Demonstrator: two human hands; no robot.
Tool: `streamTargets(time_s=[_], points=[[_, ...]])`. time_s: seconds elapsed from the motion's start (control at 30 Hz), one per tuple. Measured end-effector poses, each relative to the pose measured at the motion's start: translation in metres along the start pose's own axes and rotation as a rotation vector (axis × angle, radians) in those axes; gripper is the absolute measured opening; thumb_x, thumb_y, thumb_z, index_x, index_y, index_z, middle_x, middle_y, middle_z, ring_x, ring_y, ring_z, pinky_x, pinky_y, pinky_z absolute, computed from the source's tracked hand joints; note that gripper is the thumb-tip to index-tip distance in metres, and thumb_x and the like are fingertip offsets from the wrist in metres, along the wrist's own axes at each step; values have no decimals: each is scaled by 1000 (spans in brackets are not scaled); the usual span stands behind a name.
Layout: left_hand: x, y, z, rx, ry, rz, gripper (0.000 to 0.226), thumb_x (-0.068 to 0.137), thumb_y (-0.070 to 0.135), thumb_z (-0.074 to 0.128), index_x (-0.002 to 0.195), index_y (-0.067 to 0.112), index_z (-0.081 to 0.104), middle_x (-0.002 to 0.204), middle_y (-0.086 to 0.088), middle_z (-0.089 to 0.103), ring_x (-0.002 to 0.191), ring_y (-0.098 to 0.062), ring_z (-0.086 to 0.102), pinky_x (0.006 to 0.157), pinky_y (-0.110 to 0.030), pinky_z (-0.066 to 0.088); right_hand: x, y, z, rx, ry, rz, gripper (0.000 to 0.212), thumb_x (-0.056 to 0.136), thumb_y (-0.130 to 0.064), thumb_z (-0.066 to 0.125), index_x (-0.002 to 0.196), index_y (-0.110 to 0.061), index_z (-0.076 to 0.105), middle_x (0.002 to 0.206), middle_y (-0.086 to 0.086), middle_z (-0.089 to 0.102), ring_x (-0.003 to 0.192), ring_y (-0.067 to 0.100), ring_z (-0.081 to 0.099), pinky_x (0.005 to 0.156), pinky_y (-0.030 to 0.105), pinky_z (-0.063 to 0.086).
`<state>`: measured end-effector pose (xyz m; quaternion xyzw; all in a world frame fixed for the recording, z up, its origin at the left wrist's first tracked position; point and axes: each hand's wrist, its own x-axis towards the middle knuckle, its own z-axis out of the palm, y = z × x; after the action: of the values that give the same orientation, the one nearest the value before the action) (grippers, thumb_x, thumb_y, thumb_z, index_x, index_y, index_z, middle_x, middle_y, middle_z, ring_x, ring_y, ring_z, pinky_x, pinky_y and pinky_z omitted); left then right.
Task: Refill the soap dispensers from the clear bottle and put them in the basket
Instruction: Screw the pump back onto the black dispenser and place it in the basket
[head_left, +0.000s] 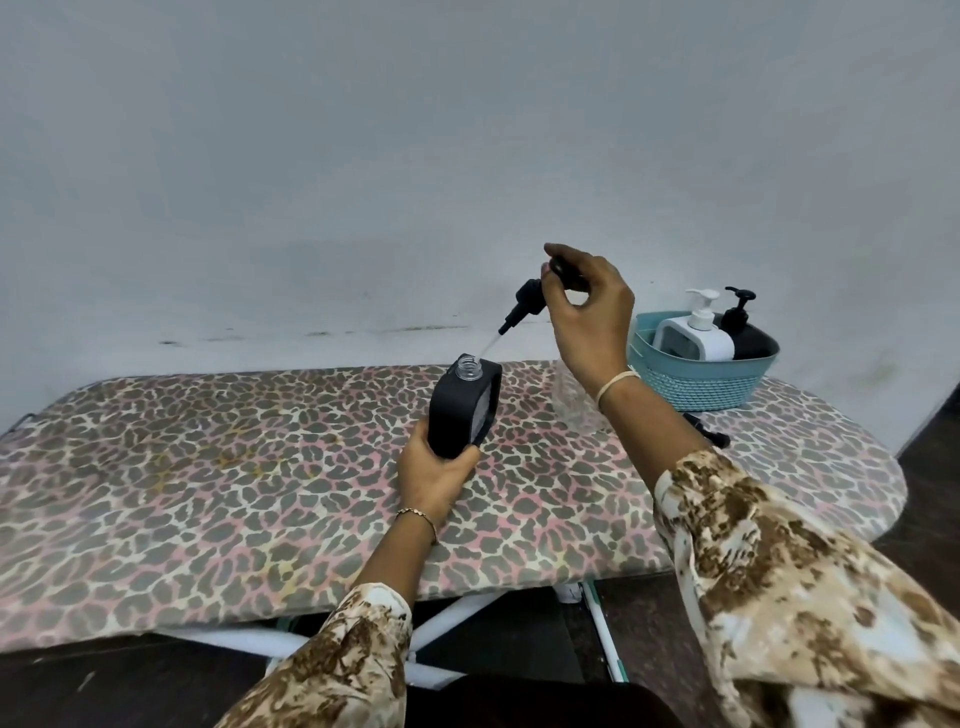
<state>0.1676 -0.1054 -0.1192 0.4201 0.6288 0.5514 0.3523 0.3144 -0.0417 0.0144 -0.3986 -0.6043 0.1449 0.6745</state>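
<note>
My left hand grips the base of a black soap dispenser, tilted, with its clear threaded neck open at the top. My right hand pinches the black pump head above and to the right of the neck; its thin clear tube slants down toward the opening. The clear bottle stands on the board, mostly hidden behind my right wrist. A teal basket at the far right holds a white dispenser and a black dispenser.
Everything sits on an ironing board with a leopard-print cover, its far edge against a pale wall. A small black cap or pump piece lies on the board in front of the basket. The board's rounded right end drops off to a dark floor.
</note>
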Motion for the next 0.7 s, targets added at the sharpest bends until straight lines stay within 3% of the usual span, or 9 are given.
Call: streamTargets(time_s=[0.1, 0.3, 0.43, 0.7], points=[[4, -3, -1, -30, -14, -24, 49, 72, 6, 77, 108, 28, 52, 96, 10, 62, 97, -21, 66, 89, -43, 56, 4, 2, 7, -57, -73, -51, 23, 87, -10, 63, 109, -16, 71, 91, -3, 63, 84, 9, 65, 82, 15, 49], [6, -5, -2, -90, -32, -41, 47, 75, 7, 74, 103, 34, 49, 94, 15, 62, 97, -22, 67, 88, -45, 56, 2, 10, 22, -157, -304, -78, 23, 89, -15, 64, 112, -17, 70, 95, -3, 64, 86, 7, 64, 88, 26, 52], [8, -6, -2, -110, -27, -36, 45, 76, 9, 73, 105, 33, 49, 94, 15, 62, 97, -21, 67, 88, -45, 56, -7, 17, 28, -174, -447, -43, 23, 89, -13, 66, 112, -17, 70, 100, 0, 65, 87, 7, 64, 88, 25, 52], [11, -8, 0, -119, -23, -25, 42, 75, 10, 74, 96, 38, 50, 92, 17, 62, 92, -22, 68, 86, -47, 56, -26, 27, 40, -124, -549, 107, 36, 82, -18, 75, 115, -20, 62, 97, -6, 65, 85, 5, 68, 83, 27, 55]])
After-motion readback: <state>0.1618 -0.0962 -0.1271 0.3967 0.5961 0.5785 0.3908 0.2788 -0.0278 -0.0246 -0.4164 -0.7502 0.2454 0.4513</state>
